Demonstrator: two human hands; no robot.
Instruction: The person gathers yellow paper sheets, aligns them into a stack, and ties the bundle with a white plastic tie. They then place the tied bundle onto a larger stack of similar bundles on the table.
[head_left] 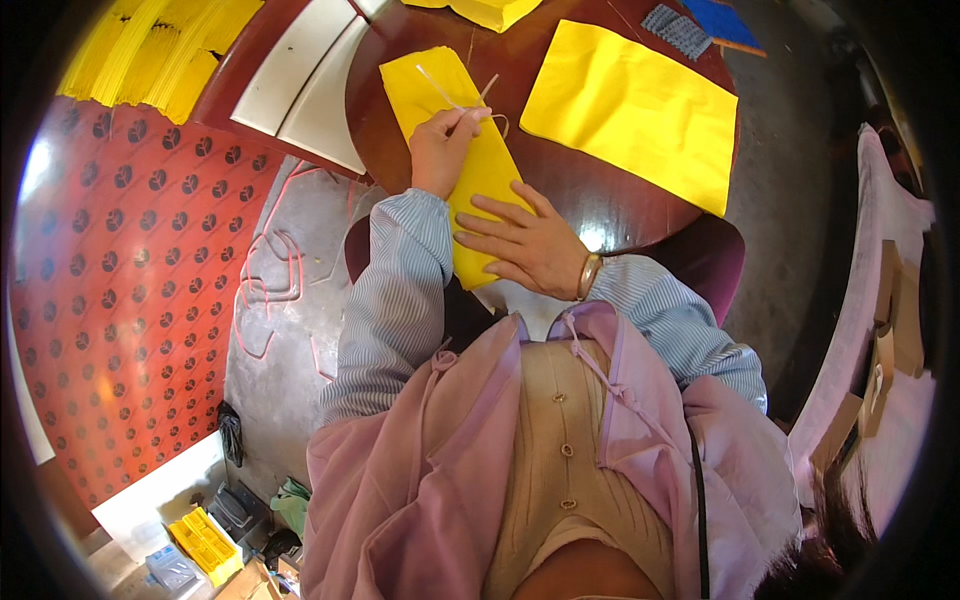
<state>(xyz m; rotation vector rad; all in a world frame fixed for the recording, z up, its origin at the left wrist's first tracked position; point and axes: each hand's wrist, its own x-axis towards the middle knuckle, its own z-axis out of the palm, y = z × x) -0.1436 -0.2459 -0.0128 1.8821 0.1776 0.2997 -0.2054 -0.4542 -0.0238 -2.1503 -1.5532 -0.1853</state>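
A long folded bundle of yellow paper [408,85] lies slanted on the round dark-red table [560,180], its near end reaching the edge in front of me. My left hand [442,148] is closed over its upper part, thumb and fingers pinching a thin pale strip [489,86]. Loose ends of this strip stick up past the fingers, and a small loop shows beside them. Whether it runs underneath the bundle is hidden. My right hand [528,242], with a gold bracelet [589,274] at the wrist, rests flat on the bundle's lower part, fingers spread.
Right of the bundle lies a wide yellow stack of sheets [635,110]. Another yellow piece [485,10] sits at the far edge. Several yellow bundles [160,55] are at upper left, above a red patterned board [150,250]. A grey textured cloth [676,32] lies far right.
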